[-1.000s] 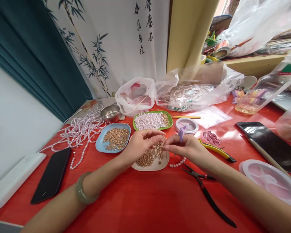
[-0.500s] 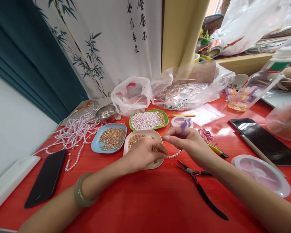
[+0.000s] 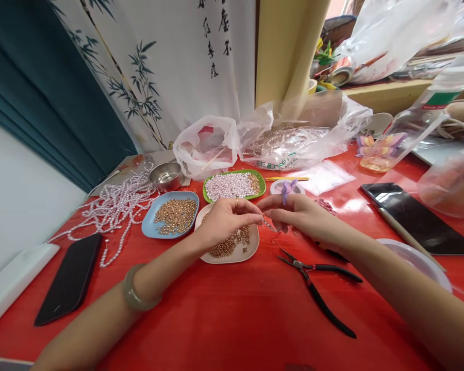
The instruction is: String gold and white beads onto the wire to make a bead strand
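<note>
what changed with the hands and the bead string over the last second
The left hand dipped to the end of the bead string, beside the cream tray, then rose to meet the right hand. The string, lower before, now slants up at their fingertips. The black-handled pliers and blue tray stayed put; the view shifted slightly.

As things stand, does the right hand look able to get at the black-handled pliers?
Probably yes: the black-handled pliers lie on the red tabletop near the right hand, with nothing seen covering them, though its fingers are at a bead strand.
</note>
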`<state>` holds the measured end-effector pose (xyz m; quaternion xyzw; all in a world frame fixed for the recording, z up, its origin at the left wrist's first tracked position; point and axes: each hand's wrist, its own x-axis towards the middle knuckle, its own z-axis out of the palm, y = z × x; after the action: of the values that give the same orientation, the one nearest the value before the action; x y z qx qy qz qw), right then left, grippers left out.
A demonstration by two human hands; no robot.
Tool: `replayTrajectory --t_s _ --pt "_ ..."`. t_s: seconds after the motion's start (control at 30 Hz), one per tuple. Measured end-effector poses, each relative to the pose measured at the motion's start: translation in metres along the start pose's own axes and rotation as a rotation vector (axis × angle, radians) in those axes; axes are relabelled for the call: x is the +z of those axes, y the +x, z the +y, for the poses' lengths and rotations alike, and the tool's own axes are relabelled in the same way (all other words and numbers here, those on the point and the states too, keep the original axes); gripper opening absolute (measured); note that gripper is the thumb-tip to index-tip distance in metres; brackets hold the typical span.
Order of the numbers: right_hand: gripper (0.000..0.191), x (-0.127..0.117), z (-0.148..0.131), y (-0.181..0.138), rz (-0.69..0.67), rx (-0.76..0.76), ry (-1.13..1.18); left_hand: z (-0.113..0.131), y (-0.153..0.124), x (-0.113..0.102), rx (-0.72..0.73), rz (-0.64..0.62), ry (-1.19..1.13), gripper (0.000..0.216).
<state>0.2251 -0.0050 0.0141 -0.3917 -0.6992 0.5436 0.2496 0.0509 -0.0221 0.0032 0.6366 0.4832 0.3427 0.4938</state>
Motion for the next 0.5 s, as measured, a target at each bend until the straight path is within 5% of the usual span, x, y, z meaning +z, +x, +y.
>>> replayTrajectory --t_s 0.27,0.5 --pt "0.019 0.012 0.01 0.005 -0.08 0.007 0.113 -0.006 0.001 -0.005 0.064 -0.037 -0.007 0.007" --pt "0.011 0.012 0.018 0.007 0.01 0.087 -0.033 0.0 -0.007 -0.021 0.03 0.062 -0.03 0.006"
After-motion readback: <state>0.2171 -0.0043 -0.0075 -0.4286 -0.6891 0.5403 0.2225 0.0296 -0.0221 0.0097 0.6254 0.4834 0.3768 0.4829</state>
